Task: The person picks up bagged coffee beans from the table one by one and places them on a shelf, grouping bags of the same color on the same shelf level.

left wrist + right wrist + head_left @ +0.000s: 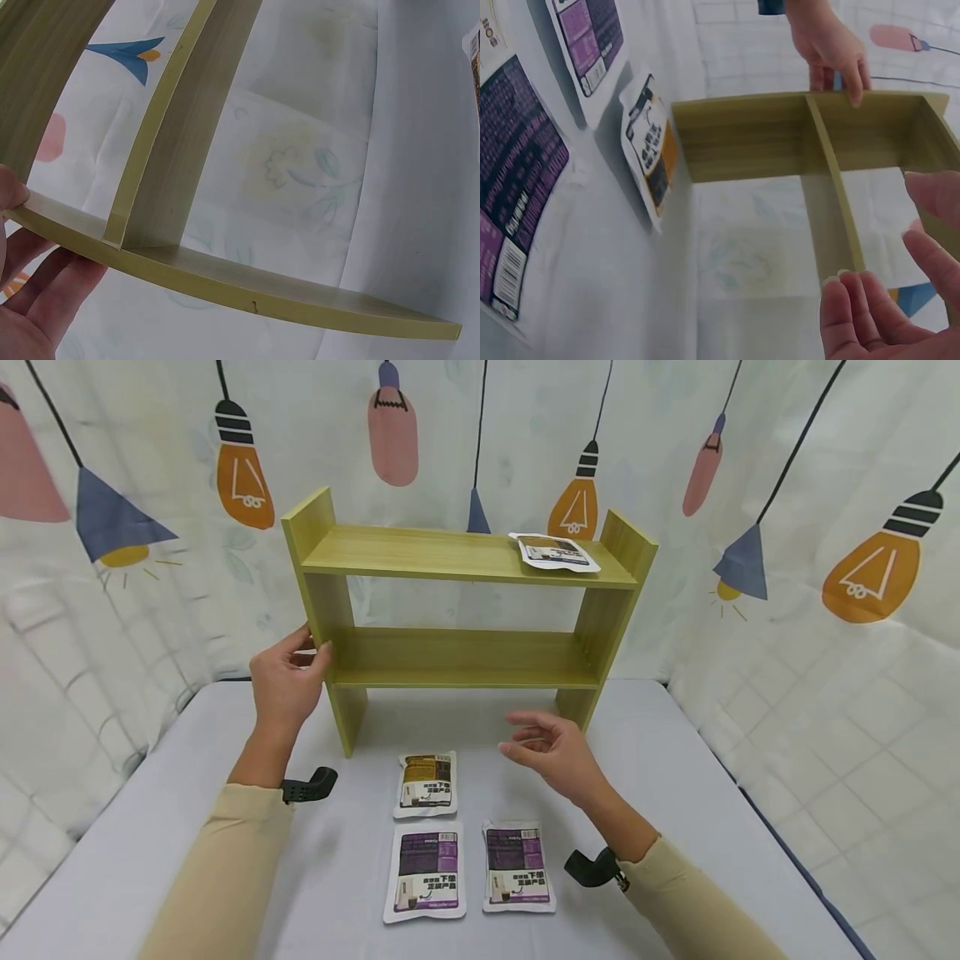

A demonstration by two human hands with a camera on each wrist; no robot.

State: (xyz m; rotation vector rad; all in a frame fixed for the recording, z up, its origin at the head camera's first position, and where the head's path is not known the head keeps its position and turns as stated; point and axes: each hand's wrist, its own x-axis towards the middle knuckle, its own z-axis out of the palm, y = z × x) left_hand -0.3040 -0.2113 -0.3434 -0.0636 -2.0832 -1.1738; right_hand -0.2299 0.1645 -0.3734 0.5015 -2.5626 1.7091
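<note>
A small greenish-yellow wooden shelf (420,552) with two boards stands on the table. My left hand (288,681) grips its left side panel (262,294), thumb at the front edge and fingers around the outside. My right hand (551,753) holds nothing and hovers before the shelf's lower right, fingers loosely bent and apart from the thumb. On the top board, toward the right, lies a white-edged brown packet (557,552). In front of the shelf a yellow-brown packet (427,785) lies flat, with two purple packets (426,872) side by side nearer me.
The table (330,877) has a white cover. Behind and at both sides hangs a pale curtain (480,443) printed with lamps and bulbs. A black wrist device (309,786) is on the left wrist, and another (592,867) on the right.
</note>
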